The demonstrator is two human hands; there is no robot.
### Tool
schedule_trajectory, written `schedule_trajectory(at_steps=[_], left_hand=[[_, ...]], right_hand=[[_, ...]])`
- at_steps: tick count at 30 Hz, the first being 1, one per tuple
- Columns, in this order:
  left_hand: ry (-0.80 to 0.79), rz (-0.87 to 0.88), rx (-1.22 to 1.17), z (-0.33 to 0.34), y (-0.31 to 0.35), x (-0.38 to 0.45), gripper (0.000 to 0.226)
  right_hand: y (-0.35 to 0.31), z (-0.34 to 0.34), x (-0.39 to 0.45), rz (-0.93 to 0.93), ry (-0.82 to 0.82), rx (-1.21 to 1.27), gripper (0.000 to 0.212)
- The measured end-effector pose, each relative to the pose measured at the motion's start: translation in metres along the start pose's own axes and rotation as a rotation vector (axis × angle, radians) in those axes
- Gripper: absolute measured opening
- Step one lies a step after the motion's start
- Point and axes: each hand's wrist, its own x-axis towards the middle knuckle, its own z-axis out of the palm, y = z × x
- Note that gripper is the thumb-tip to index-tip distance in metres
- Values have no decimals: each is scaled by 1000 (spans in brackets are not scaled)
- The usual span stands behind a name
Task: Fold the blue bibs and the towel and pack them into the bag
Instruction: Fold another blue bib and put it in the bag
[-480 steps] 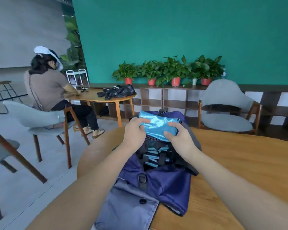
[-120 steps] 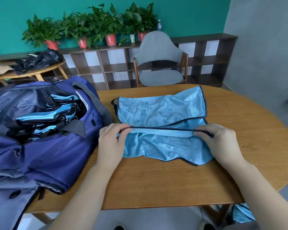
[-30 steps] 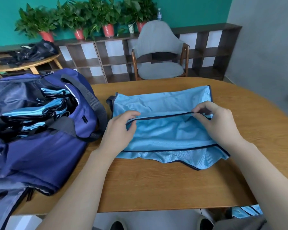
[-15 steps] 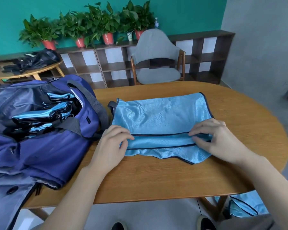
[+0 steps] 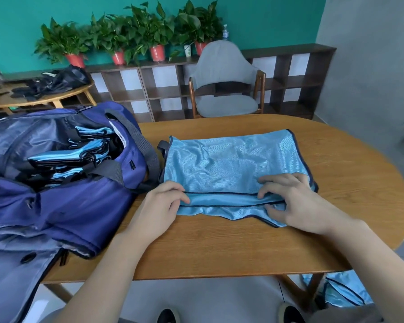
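Observation:
A shiny light-blue bib (image 5: pixel 231 166) with dark trim lies flat on the round wooden table (image 5: pixel 219 252), folded over so two hems run along its near side. My left hand (image 5: pixel 163 203) pinches the near-left corner of the fold. My right hand (image 5: pixel 294 201) holds the near-right end, fingers curled on top and thumb at the lower layer. Left of the bib lies the open navy bag (image 5: pixel 79 210), touching it. Several folded blue bibs (image 5: pixel 65 157) are stacked inside the bag. I see no towel.
More blue bibs (image 5: pixel 343 292) lie on the floor under the table's right side. A grey chair (image 5: pixel 224 89) stands behind the table before a low shelf (image 5: pixel 301 73) with potted plants (image 5: pixel 135 33). A second table (image 5: pixel 44 99) with dark bags is at back left.
Since a second ago both hands brought the bib's upper hem toward me and laid it down near the front edge. In the last half second the hands stayed at the fold's ends.

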Motion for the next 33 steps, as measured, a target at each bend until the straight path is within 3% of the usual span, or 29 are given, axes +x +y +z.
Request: schedule_trajectory(at_steps=[4, 9, 14, 19, 25, 33], left_hand=[[-33, -6, 15, 2, -3, 1, 31], [-16, -4, -5, 6, 6, 2, 23], [-84, -39, 2, 6, 12, 4, 54], [-85, -66, -10, 6, 11, 4, 58], [-89, -47, 17, 5, 10, 3, 27], [7, 58, 71, 10, 13, 8, 17]], right_hand=[[2, 6, 3, -11, 17, -48, 40], [3, 6, 3, -22, 14, -43, 44], [2, 7, 2, -21, 58, -16, 27], [2, 8, 4, 1, 47, -21, 27], [-7, 10, 7, -46, 9, -37, 24], [-30, 14, 13, -37, 91, 15, 39]])
